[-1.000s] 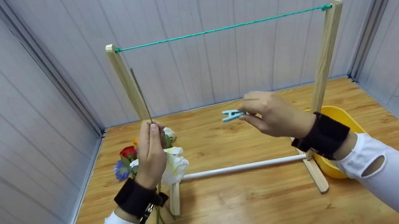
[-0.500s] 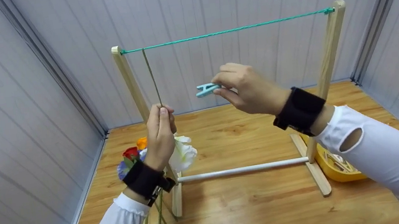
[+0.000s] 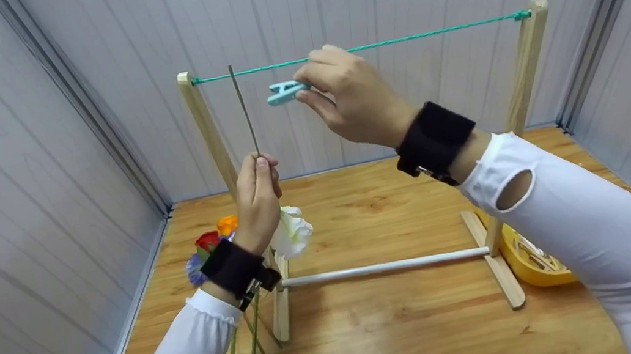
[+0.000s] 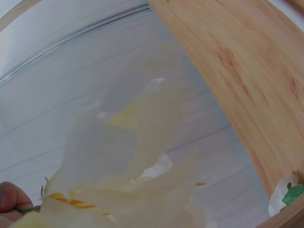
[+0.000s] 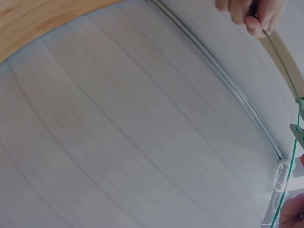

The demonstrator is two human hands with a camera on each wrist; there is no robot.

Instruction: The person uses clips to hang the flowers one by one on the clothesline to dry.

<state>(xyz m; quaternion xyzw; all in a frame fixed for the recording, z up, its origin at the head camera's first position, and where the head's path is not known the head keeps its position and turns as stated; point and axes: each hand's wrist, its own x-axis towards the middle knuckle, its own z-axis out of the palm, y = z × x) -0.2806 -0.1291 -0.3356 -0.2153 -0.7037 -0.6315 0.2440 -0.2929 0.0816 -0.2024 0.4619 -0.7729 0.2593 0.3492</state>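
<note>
Upside down, a white artificial flower point(image 3: 294, 235) hangs below my left hand point(image 3: 258, 200), which pinches its thin green stem point(image 3: 245, 113). The stem's bare end points up and crosses the left part of the green cord point(image 3: 407, 39) in the head view; I cannot tell whether they touch. Its pale petals point(image 4: 152, 185) fill much of the left wrist view, looking blurred. My right hand point(image 3: 347, 95) pinches a light blue clothespin point(image 3: 285, 92) between thumb and fingers, just right of the stem and slightly below the cord. The clothespin's tips face left.
Two wooden posts point(image 3: 204, 124) hold the cord, with a white bar point(image 3: 384, 267) joining their feet. Behind my left wrist lie more flowers, among them a red rose point(image 3: 207, 240) and an orange bloom point(image 3: 228, 225). A yellow basket point(image 3: 543, 278) stands at the right, partly hidden by my sleeve.
My left hand has risen and shifted right, bringing the stem end up to the cord's height. My right hand has moved up and left with the clothespin, close to the stem.
</note>
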